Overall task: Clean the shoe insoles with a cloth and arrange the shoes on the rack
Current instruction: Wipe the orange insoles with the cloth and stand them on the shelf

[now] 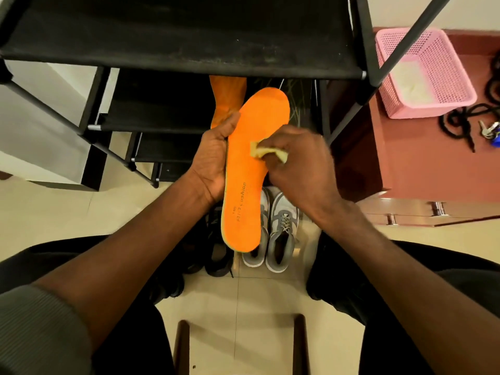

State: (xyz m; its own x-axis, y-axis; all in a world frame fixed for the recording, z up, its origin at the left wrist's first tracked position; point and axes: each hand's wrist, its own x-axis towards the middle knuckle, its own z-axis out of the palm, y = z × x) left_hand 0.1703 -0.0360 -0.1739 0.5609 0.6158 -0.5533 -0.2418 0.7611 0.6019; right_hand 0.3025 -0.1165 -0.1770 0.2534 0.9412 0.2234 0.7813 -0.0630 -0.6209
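My left hand grips an orange insole along its left edge and holds it up in front of the black shoe rack. My right hand pinches a small yellow cloth against the insole's right side. A second orange insole lies on a lower rack shelf behind the first. Below the hands, a grey-and-white pair of sneakers stands on the floor, and a black pair sits to its left, partly hidden by the insole and my left arm.
A pink plastic basket with a white cloth inside sits on a reddish-brown cabinet at the right, beside black cords and keys. The floor is cream tile. My dark-trousered knees flank the shoes; a wooden stool frame is below.
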